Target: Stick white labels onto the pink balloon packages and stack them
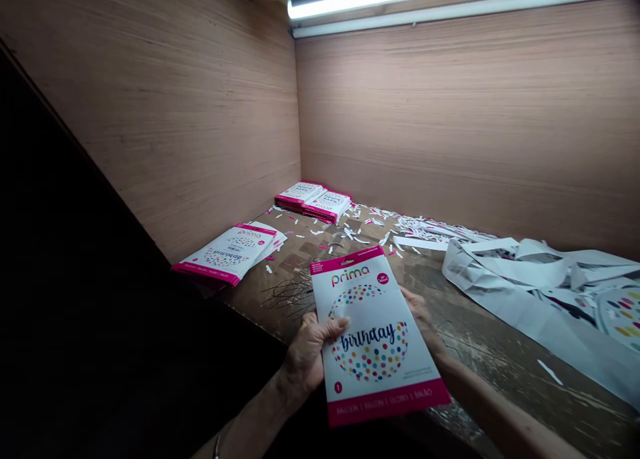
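A white and pink balloon packet (370, 352) with "prima" and "birthday" printed on it is held upright, tilted slightly, above the front edge of the worktable. My left hand (313, 349) grips its left edge, thumb on the front face and fingers behind. My right hand (420, 312) is at the packet's right edge, slightly blurred; its fingers are partly hidden behind the packet, so its hold cannot be made out. Similar packets form a fanned pile (227, 252) at the table's left edge. Two neat stacks (300, 194) (330, 204) stand in the back corner.
The worn brown table (285, 306) carries scattered paper scraps and dark scratches. Shredded strips (445, 231) lie along the back wall. White sheet material (540, 312) with printed round pieces spreads over the right side. Wooden panels rise at left and back beneath a lit tube (390, 0).
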The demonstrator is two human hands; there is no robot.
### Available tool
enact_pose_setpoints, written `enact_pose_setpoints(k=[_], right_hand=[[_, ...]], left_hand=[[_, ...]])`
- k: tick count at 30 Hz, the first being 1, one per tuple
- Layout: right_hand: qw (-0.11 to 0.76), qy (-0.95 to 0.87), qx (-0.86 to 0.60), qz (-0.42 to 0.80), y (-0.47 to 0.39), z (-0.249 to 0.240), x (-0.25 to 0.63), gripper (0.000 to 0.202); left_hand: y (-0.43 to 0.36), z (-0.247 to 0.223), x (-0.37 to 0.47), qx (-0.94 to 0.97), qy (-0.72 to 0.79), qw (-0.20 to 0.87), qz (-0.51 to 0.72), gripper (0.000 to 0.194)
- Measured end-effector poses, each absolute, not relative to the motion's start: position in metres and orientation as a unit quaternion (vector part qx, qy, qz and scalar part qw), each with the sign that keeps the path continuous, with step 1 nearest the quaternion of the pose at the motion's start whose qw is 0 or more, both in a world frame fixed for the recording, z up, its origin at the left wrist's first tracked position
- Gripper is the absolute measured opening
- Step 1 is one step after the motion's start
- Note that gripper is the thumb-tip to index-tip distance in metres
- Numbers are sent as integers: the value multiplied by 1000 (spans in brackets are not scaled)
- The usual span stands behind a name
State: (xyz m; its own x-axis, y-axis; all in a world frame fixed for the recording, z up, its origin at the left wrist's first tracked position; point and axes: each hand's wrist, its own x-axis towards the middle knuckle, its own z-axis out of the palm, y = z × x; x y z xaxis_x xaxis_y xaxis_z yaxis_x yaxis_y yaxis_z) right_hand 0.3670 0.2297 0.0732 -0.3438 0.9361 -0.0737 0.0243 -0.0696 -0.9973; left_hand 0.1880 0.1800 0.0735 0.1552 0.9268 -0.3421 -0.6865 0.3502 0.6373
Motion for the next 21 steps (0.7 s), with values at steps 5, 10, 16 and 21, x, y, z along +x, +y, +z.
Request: enact_pose_setpoints(k=[5,10,16,21], right_hand=[[311,-545,-390,674,224,97,394,45],[308,-486,-393,717,215,102,402,35],[336,-415,-414,737,207,91,400,29],[421,-366,-457,693,208,91,411,28]], left_hand=[[187,85,182,169,444,678,560,29],[189,100,186,228,427,710,512,33],[196,101,199,290,417,720,473,38],[208,117,205,412,365,688,474,48]])
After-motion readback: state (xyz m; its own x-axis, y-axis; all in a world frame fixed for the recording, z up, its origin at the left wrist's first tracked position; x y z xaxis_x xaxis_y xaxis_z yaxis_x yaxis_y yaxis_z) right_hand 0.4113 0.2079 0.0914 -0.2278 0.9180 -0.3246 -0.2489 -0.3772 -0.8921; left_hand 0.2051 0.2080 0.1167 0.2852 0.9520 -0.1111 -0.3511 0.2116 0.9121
